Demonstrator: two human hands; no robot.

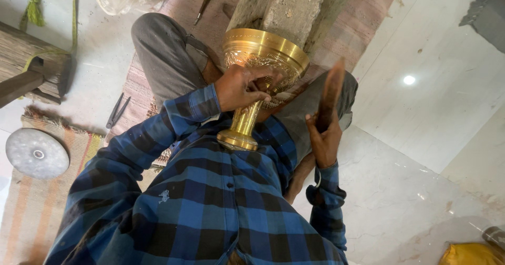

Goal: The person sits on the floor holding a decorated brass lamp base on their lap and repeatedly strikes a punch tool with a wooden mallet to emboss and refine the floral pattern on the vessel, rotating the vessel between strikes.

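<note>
A person in a blue checked shirt is sitting on a striped mat [31, 212] and bracing a brass goblet [260, 70] between chest and a concrete block [294, 7]: the foot of the goblet is pressing against the shirt while the rim is butting the block at twelve o'clock, so the piece is lying nearly level across the lap and seems steadied from both ends. The left hand [242, 86] is wrapping closed around the neck where bowl meets stem, with what may be a thin tool tip under the fingers — too small to tell. The right hand [323, 136], at four o'clock from the goblet, is holding a dark wooden mallet [331, 94] raised and blurred, its fingers curled shut around the lower end. The bent knees in grey trousers are framing the goblet on both sides.

Around the person: a round metal disc [37, 153] is lying at nine o'clock, a pair of dark pincers [117, 111] at ten, a wooden-handled chisel [202, 7] at eleven, and a hammer on a wooden block [31, 78] further left. A yellow cloth [468, 254] is sitting at five o'clock. The concrete block is hiding the mouth of the goblet.
</note>
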